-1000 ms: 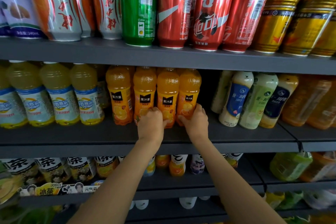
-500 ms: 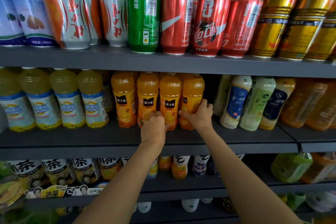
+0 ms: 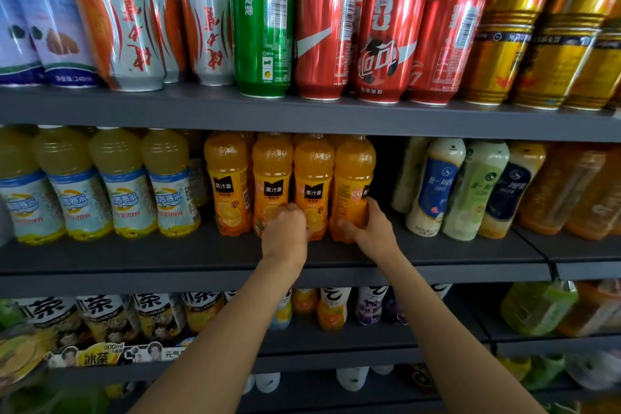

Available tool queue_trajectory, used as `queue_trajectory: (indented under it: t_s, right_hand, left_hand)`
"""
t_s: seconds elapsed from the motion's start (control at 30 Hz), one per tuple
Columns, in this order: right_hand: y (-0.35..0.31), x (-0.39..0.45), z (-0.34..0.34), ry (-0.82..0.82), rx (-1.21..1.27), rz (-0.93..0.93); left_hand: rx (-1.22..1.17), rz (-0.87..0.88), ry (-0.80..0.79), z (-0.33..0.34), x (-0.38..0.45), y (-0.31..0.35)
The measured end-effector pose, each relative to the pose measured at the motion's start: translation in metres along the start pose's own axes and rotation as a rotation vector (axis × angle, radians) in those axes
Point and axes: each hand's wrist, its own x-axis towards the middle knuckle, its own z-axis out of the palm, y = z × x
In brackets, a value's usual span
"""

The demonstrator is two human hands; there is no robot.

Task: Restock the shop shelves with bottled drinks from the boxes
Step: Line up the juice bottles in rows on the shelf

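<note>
Four orange juice bottles stand in a front row on the middle shelf [image 3: 134, 255], with more of the same kind behind them. The person's left hand [image 3: 285, 235] is curled around the lower part of the second orange juice bottle [image 3: 272, 175] from the left, its knuckles toward the camera and its fingers also touching the third orange juice bottle [image 3: 314, 175] just beside it. The right hand [image 3: 373, 232] wraps the base of the fourth orange juice bottle [image 3: 353, 175], thumb on the near side and fingers around the right side of the label, which faces partly sideways. The first orange juice bottle [image 3: 228, 178] stands free, just left of the gripped ones. All four stand upright and close together, touching or nearly so. To their left on the same shelf is a row of yellow drink bottles with blue-and-white labels [image 3: 124, 185]. To the right, across a dark gap, are pale milk-tea bottles [image 3: 433, 188] and then amber bottles [image 3: 571, 191]. On the top shelf [image 3: 302, 114] above stand cans: silver-and-orange cans [image 3: 124, 27], a green can [image 3: 262, 33], red cola cans [image 3: 386, 44] and gold cans [image 3: 504, 44]. The lower shelf holds iced-tea bottles with black-and-white labels [image 3: 100, 312] and small mixed bottles [image 3: 332, 309] between the two forearms.
</note>
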Motion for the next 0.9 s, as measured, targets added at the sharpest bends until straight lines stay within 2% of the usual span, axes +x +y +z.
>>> queue_trajectory:
  t_s: [0.17, 0.33, 0.47, 0.7, 0.83, 0.9]
  right_hand:
    - [-0.005, -0.007, 0.015, 0.233, -0.149, -0.044]
    - [-0.015, -0.004, 0.025, 0.310, -0.209, 0.013]
    - [-0.018, -0.002, 0.031, 0.323, -0.234, 0.042]
    - [-0.011, -0.008, 0.026, 0.216, -0.217, 0.005]
    - [-0.014, -0.013, 0.023, 0.183, -0.180, 0.016]
    - [-0.014, -0.021, 0.024, 0.239, -0.161, -0.007]
  left_hand:
    - [0.003, 0.006, 0.016, 0.002, 0.000, 0.001]
    - [0.023, 0.025, 0.040, 0.003, -0.001, 0.000]
    - [0.055, 0.013, 0.036, 0.006, 0.000, 0.001]
    - [0.029, 0.004, 0.017, 0.010, -0.003, 0.002]
    - [-0.083, 0.007, 0.028, 0.004, -0.015, -0.005]
    - [-0.180, 0.033, 0.097, 0.002, -0.022, -0.018]
